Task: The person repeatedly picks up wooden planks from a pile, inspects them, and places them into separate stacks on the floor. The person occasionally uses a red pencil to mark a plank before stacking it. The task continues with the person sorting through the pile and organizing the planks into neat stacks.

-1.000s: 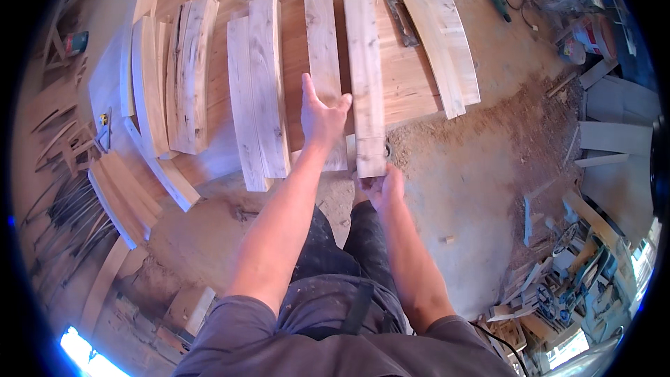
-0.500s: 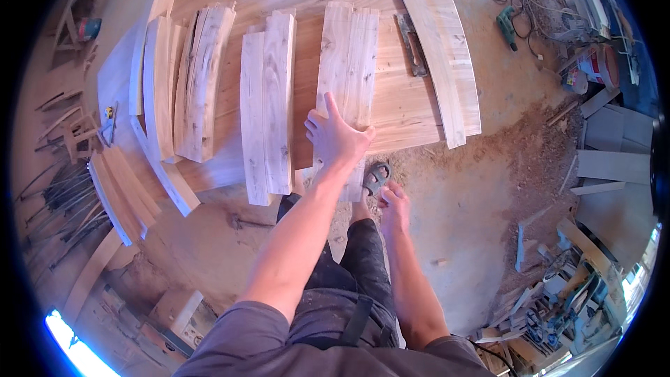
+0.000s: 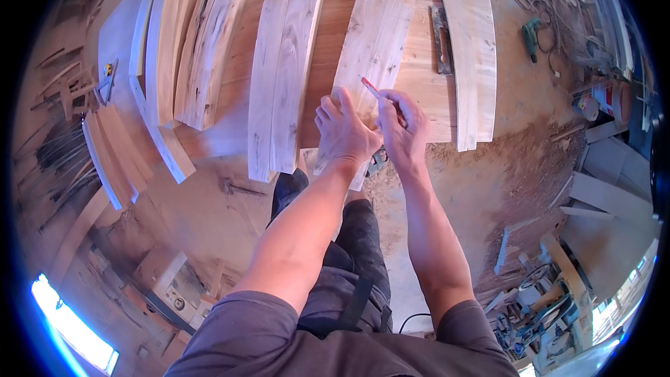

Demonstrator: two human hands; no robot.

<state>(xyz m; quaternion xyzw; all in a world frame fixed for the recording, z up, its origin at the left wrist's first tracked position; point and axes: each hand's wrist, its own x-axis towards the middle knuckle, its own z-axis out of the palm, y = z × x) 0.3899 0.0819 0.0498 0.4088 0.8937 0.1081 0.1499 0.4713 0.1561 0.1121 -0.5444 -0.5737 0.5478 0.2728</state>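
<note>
Two long, pale, knotted wooden boards [image 3: 370, 38] lie side by side, slanting, on a broad brown wooden surface [image 3: 440, 108], their lower ends jutting past its near edge. The left hand [image 3: 345, 128] rests across them, opened out with its fingers spread. The right hand [image 3: 405, 126] grips a slim red writing tool [image 3: 370, 86] over the boards, its tip pointing up and left; whether the tip touches wood cannot be told. To the left lies another pair of pale wooden planks [image 3: 283, 84]; to the right, a dark, flat, slotted tool [image 3: 441, 40] sits beside a long, pale, wooden panel [image 3: 476, 63].
</note>
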